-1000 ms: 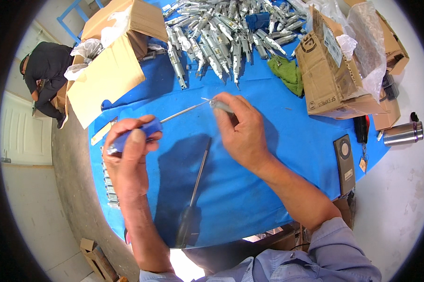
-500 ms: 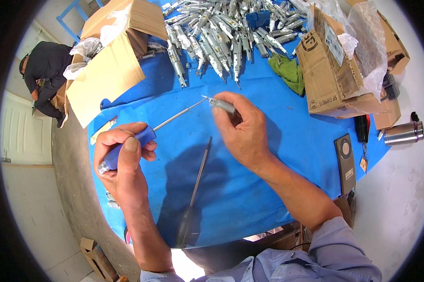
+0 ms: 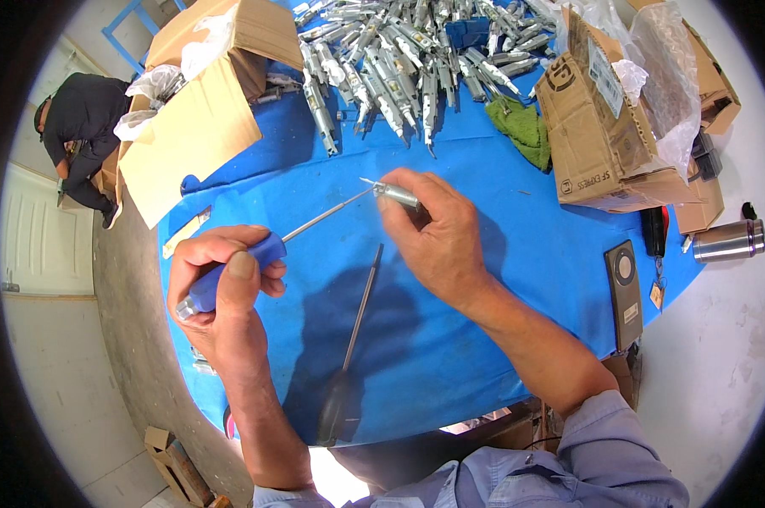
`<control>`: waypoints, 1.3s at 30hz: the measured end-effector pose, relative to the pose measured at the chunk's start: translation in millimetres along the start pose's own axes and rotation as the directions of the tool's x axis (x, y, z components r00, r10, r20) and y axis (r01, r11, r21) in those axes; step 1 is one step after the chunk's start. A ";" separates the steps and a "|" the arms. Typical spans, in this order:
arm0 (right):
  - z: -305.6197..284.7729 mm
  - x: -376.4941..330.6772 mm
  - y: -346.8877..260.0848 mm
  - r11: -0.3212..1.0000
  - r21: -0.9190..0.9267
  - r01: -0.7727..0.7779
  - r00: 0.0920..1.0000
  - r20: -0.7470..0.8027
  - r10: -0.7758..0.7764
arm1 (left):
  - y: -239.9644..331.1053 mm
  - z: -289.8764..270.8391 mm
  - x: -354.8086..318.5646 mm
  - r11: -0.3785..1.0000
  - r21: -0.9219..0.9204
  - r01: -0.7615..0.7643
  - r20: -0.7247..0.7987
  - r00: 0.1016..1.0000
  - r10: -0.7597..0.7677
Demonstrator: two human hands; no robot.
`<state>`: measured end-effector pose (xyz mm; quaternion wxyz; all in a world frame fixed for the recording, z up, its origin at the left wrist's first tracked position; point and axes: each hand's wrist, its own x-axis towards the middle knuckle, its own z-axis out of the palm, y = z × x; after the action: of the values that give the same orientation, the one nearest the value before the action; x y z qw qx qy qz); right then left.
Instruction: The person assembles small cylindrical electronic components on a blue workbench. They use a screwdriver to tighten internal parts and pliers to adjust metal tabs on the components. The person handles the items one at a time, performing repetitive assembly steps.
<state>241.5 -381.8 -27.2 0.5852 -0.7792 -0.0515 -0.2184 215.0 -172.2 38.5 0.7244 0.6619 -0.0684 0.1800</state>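
My left hand (image 3: 226, 284) is closed round the handle of a blue screwdriver (image 3: 268, 251), whose metal shaft slants up to the right. Its tip meets the near end of a small grey metal cylinder-shaped part (image 3: 397, 196), which has a thin white point sticking out to the left. Thumb and fingers of my right hand (image 3: 442, 233) pinch that part, hiding its right end. Below and between my hands, a second screwdriver (image 3: 361, 313) with a dark handle lies on the blue cloth (image 3: 484, 356).
At the back is a heap of similar grey metal parts (image 3: 391, 72). Cardboard boxes stand left (image 3: 196, 127) and right (image 3: 598, 127), with a green cloth (image 3: 520, 131) beside the right one. A grey phone-like device (image 3: 623, 296) and a steel flask (image 3: 728, 240) lie right. A person (image 3: 82, 140) bends over at far left.
The grey part has turned slightly in my right hand and dropped a little to the left. The screwdriver in my left hand has shifted slightly right, its tip now against the part.
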 end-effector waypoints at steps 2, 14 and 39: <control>0.0 -0.5 -0.3 1.000 -0.026 0.010 1.000 0.018 -0.009 | 0.0 -0.1 -0.7 1.000 0.029 -0.008 0.003 1.000 0.008; 0.1 -3.7 -1.6 0.986 -0.138 0.096 0.994 0.058 -0.089 | 9.6 3.1 -5.1 0.988 0.152 0.000 0.051 0.999 -0.008; -0.4 -4.4 2.8 0.946 -0.315 0.077 0.994 0.101 -0.048 | 11.4 22.9 -18.6 0.833 0.422 -0.359 0.406 0.896 0.180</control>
<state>238.3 -382.3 -31.3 0.4414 -0.8707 -0.0672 -0.2062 197.0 -197.2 45.5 0.4770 0.8269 -0.2426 0.1726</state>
